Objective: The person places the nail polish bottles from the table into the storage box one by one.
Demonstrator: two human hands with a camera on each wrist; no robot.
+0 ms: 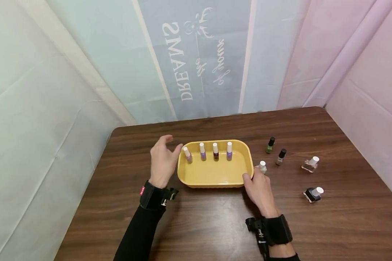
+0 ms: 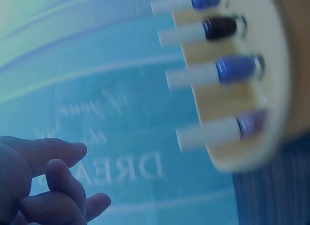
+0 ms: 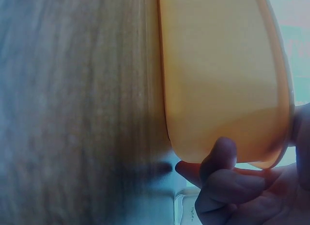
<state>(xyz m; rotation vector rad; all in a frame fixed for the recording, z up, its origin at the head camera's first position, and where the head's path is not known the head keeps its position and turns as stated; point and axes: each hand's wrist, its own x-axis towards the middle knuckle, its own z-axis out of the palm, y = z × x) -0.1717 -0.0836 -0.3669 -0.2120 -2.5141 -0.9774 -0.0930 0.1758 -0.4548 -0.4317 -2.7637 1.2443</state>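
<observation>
A yellow tray point(image 1: 215, 175) sits on the table, with several small white-capped nail polish bottles standing in a row along its far side. Among them are a purple bottle point(image 1: 229, 151) and a dark bottle point(image 1: 216, 152). My right hand point(image 1: 259, 190) grips the tray's right end, thumb at the rim and fingers against the outer wall, as the right wrist view also shows. Beside the tray's left end is my left hand point(image 1: 163, 161), thumb and fingers spread apart and holding nothing. In the left wrist view its fingers point(image 2: 58, 200) are loosely bent, away from the tray.
Just past my right hand stands a white-capped clear bottle point(image 1: 262, 166). Farther right are a green bottle point(image 1: 270, 145), a black-capped clear bottle point(image 1: 281, 157), a pinkish square bottle point(image 1: 310, 165) and a dark square bottle point(image 1: 313, 194). Cloth hangs behind the wooden table point(image 1: 196, 224).
</observation>
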